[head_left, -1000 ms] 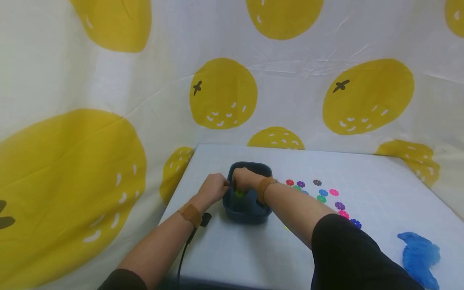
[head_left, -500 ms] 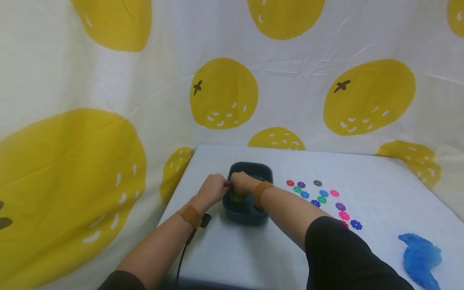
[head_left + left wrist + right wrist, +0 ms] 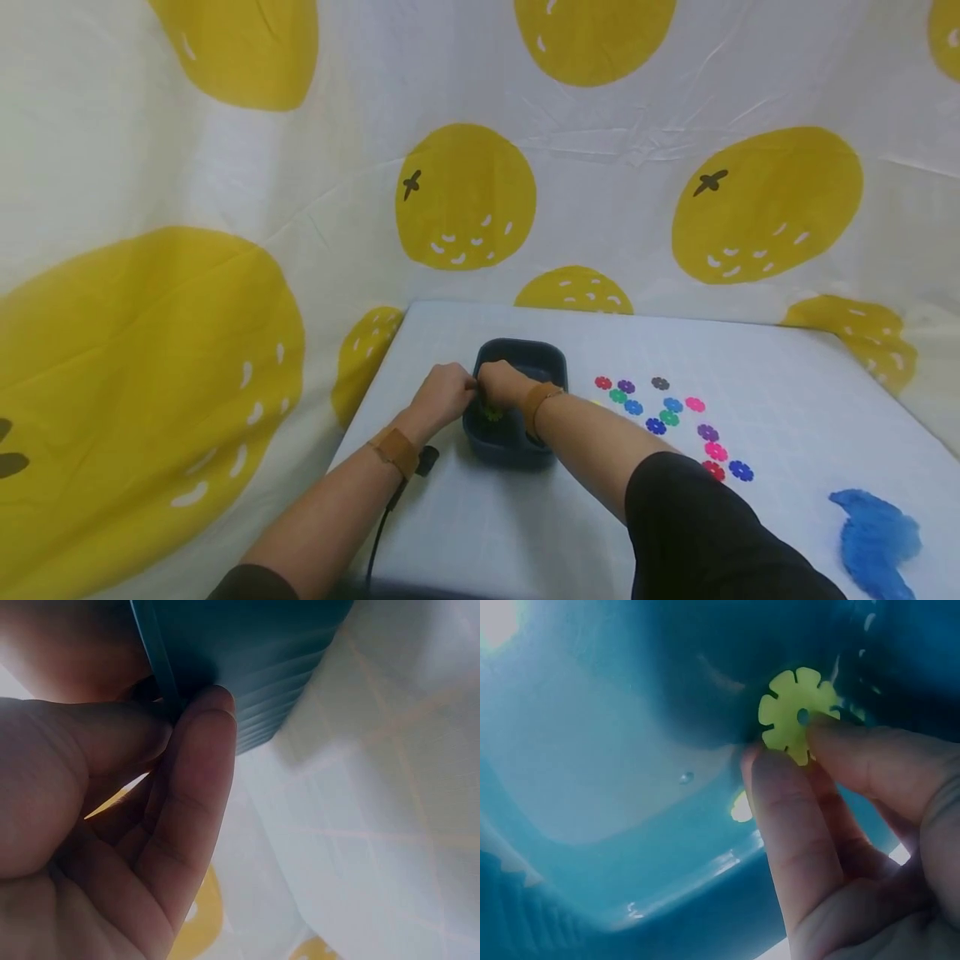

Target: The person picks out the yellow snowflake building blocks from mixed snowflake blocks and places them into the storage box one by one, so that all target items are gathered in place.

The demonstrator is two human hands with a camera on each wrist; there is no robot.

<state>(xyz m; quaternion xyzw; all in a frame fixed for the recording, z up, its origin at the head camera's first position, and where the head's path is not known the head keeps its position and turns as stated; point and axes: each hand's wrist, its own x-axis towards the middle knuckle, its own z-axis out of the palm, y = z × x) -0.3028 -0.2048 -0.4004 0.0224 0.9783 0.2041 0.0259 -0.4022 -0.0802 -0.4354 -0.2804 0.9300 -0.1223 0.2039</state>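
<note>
Right wrist view: pinching yellow-green disc point(image 3: 784, 712) by one side between fingers of right hand point(image 3: 506, 383), perhaps to leave face exposed, inside teal tub point(image 3: 510, 457) left of coloured discs point(image 3: 669, 417) on surface point(image 3: 757, 383). Clamping tub's left rim point(image 3: 156, 664) with fingers of left hand point(image 3: 442, 392), likely for steadiness.

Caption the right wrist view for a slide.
Right hand pinches a notched yellow disc, blue-green basin behind it.

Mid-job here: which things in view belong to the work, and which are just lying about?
Seem part of the job:
basin, its rim pinched by the left hand
yellow-green disc, pinched by the right hand
loose coloured discs, likely the same set

Apparently just lying about:
crumpled blue thing
black cabled piece, use unclear
</note>
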